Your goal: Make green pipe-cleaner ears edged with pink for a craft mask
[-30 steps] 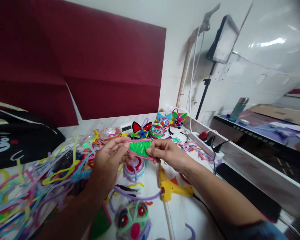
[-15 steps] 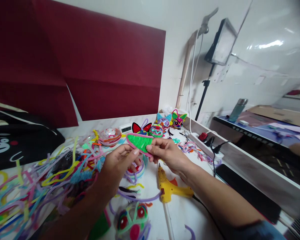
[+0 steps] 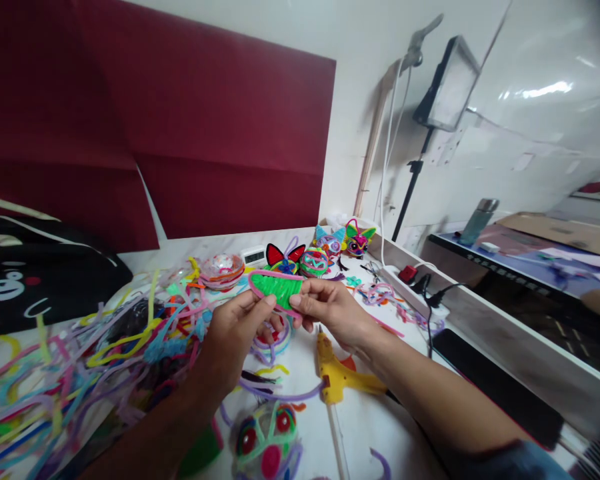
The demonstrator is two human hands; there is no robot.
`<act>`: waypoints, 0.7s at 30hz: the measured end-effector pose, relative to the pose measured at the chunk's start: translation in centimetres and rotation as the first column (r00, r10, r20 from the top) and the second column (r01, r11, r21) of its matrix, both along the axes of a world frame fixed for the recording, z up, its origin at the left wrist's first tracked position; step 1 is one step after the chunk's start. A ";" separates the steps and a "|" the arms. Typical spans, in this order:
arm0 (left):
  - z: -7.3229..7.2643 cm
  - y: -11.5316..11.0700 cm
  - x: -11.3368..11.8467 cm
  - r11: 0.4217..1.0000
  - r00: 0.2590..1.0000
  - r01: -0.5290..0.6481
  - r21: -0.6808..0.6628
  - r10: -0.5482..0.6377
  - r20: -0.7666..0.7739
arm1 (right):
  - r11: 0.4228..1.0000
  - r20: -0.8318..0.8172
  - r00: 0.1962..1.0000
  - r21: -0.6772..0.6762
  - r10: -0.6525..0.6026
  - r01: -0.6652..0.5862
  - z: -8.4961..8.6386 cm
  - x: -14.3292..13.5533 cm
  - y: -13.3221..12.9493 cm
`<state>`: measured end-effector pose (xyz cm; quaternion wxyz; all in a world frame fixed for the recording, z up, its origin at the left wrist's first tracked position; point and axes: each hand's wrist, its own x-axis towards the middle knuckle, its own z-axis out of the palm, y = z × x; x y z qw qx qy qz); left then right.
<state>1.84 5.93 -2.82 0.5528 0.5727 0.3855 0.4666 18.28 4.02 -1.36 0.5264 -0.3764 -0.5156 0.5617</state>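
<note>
A green ear-shaped piece with a pink edge (image 3: 277, 289) is held up between both hands above the table. My left hand (image 3: 243, 327) pinches its lower left edge. Thumb and fingers of my right hand (image 3: 327, 308) grip its right end. Below the right hand lies a yellow glue gun (image 3: 336, 375) with a clear glue stick in its rear. A clear ball with red eyes and a pink nose (image 3: 267, 440) rests at the bottom. Behind the left fingers, a round coloured piece (image 3: 271, 340) is partly hidden.
Loose pipe cleaners (image 3: 130, 353) cover the left side. Decorated balls (image 3: 330, 241) stand along the back near a small digital display (image 3: 253, 257). On the right are a power strip (image 3: 415, 291), a black phone-like slab (image 3: 495, 387) and a raised table edge.
The green piece has shifted slightly left and turned a little in the fingers. Both hands still hold it. The camera view has moved slightly.
</note>
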 end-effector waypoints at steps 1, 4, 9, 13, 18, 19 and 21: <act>0.0 0.0 0.0 1.000 1.000 -0.004 0.007 0.004 -0.005 | 1.000 0.000 1.000 0.001 -0.001 0.001 0.0 0.0 0.0; 0.0 0.0 0.0 1.000 0.999 -0.014 0.023 0.014 -0.029 | 1.000 -0.003 1.000 0.000 -0.002 0.002 0.0 0.0 -0.1; 0.1 -0.2 0.1 0.999 0.999 -0.035 0.033 0.036 -0.032 | 1.000 -0.008 1.000 -0.001 -0.006 0.006 -0.1 0.0 0.0; 0.5 -0.5 0.1 1.000 1.000 -0.012 -0.018 0.012 0.003 | 1.000 -0.011 1.000 0.014 -0.014 0.015 -0.2 0.0 0.0; 1.0 -0.7 0.3 0.999 0.999 -0.002 -0.042 0.004 0.047 | 1.000 -0.002 1.000 0.025 -0.018 0.018 -0.3 0.0 0.0; 1.0 -0.6 0.3 0.999 0.999 -0.006 -0.039 0.008 0.044 | 1.000 -0.001 1.000 0.023 -0.017 0.017 -0.3 0.0 0.0; 0.8 -0.5 0.3 1.000 0.999 -0.008 -0.029 0.009 0.032 | 1.000 0.005 1.000 0.020 -0.018 0.018 -0.3 -0.1 0.0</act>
